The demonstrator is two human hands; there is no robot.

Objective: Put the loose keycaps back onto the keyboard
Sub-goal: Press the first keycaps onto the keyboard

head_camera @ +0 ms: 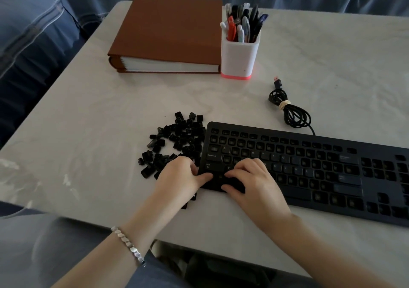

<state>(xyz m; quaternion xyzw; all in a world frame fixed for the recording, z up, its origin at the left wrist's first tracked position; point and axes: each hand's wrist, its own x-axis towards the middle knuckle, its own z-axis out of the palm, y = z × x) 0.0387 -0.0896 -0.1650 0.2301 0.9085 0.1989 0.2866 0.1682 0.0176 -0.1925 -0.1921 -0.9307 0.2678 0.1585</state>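
Note:
A black keyboard lies on the table, with many bare switch sockets and a few letter keys in place. A pile of loose black keycaps sits just left of it. Both hands work at its near left corner. My left hand grips that corner, its thumb on top of the bottom row and its fingers curled at the left edge. My right hand has curled fingers and pinches a dark keycap between fingertips and thumb on the bottom row. A few keycaps lie half hidden under my left wrist.
A brown binder and a white pen holder full of pens stand at the back of the marble table. The keyboard's coiled cable with its USB plug lies behind the keyboard. A blue sofa surrounds the table.

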